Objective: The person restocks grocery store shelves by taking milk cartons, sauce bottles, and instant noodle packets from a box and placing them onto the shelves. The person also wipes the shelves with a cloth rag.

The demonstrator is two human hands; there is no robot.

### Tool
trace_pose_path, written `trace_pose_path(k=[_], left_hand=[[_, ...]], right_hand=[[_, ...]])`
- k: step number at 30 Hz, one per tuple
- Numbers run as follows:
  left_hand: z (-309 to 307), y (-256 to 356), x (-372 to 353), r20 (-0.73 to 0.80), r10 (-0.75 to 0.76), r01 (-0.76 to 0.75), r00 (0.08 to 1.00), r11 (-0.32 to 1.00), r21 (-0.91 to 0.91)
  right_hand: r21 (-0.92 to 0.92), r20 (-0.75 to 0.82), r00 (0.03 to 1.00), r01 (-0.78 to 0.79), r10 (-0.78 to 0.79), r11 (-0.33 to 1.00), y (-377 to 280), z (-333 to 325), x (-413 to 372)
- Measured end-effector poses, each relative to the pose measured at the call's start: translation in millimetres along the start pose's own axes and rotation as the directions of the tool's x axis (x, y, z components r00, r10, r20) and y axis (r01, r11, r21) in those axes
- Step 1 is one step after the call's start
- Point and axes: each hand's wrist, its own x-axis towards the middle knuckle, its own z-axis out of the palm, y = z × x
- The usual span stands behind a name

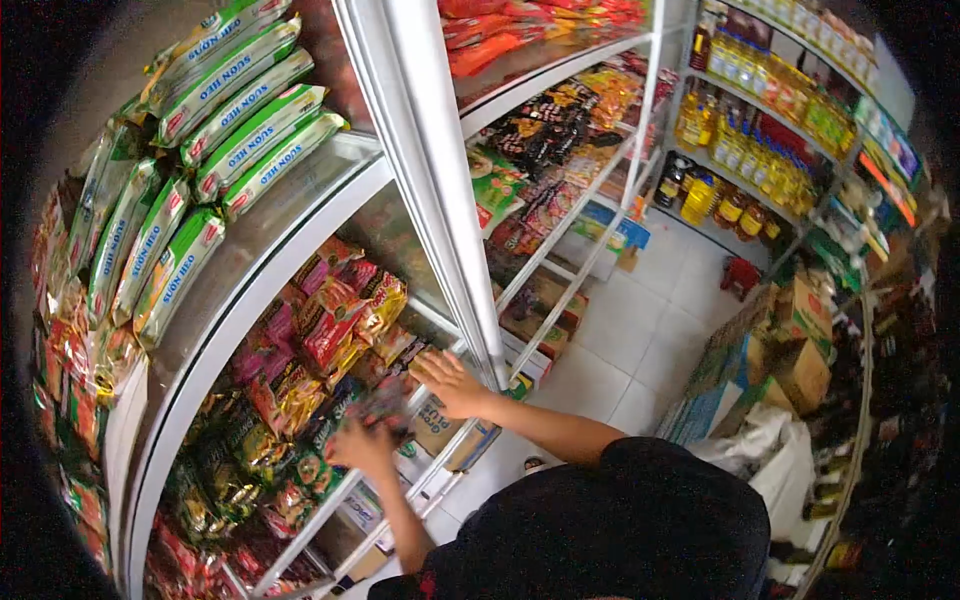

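Observation:
My left hand (365, 447) is over the front edge of the lower shelf, its fingers smeared by motion. Just above it, between my two hands, is a blurred dark and red noodle packet (376, 405); whether my left hand grips it I cannot tell. My right hand (450, 384) reaches in beside the white upright post (440, 200), palm down with its fingers stretched out and nothing visible in them. Red and gold noodle packets (335, 315) lie in piles behind my hands. Dark green packets (225, 455) are heaped to the left.
Green and white packets (250, 150) are stacked on the upper shelf. A cardboard box (440, 430) stands below the shelf rail near my right forearm. Oil bottles (765, 160) line the far shelves. Cartons (805, 375) and a white sack (775, 450) flank the tiled aisle (625, 320).

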Motion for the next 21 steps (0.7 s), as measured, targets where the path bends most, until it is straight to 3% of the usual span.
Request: trace_pose_path(k=[2,4,6,8,10,15,16,19,20,21], left_hand=[[10.2,44.0,6.4,-0.037,0.192,-0.195,0.981,0.937,-0.291],[16.8,74.2,3.0,-0.02,0.228,-0.225,0.974,0.939,-0.261],[19.1,65.6,9.2,0.063,0.235,-0.203,0.97,0.924,-0.324],[18.0,38.9,9.8,0.149,0.206,-0.138,0.967,0.918,-0.372],[9.2,-8.6,7.7,0.095,0.238,-0.195,0.967,0.924,-0.329],[-0.5,-172.7,-12.0,0.173,-0.147,0.159,0.974,0.985,-0.062],[-2.1,-201.6,-19.5,0.077,-0.25,0.249,0.965,0.968,0.02],[-29.8,-248.2,-30.0,-0.07,-0.45,0.449,0.89,0.893,-0.027],[-34.0,-250.4,-29.1,-0.221,-0.39,0.374,0.894,0.921,-0.11],[-15.8,-259.1,-33.2,-0.243,-0.346,0.366,0.906,0.93,0.042]], right_hand=[[-0.158,0.141,0.989,-0.023,0.045,0.987,0.0,1.4,0.6],[-0.271,0.153,0.986,-0.028,0.072,0.962,0.0,3.7,-0.2],[-0.043,0.098,0.992,-0.072,0.076,0.996,3.8,8.5,-1.2],[-0.076,0.067,0.993,-0.087,0.093,0.993,-2.2,2.3,-0.6],[-0.106,-0.137,0.99,-0.046,0.031,0.993,-5.9,9.5,1.8],[-0.032,-0.171,0.98,-0.112,0.105,0.993,-14.1,13.4,6.8],[-0.048,-0.202,0.973,-0.127,0.115,0.991,-17.0,13.4,8.0],[-0.034,-0.249,0.961,-0.132,0.12,0.991,-21.8,11.1,12.3],[-0.021,-0.255,0.959,-0.135,0.126,0.991,-20.5,9.5,15.4],[0.051,-0.227,0.962,-0.141,0.149,0.989,-13.8,9.4,19.2]])
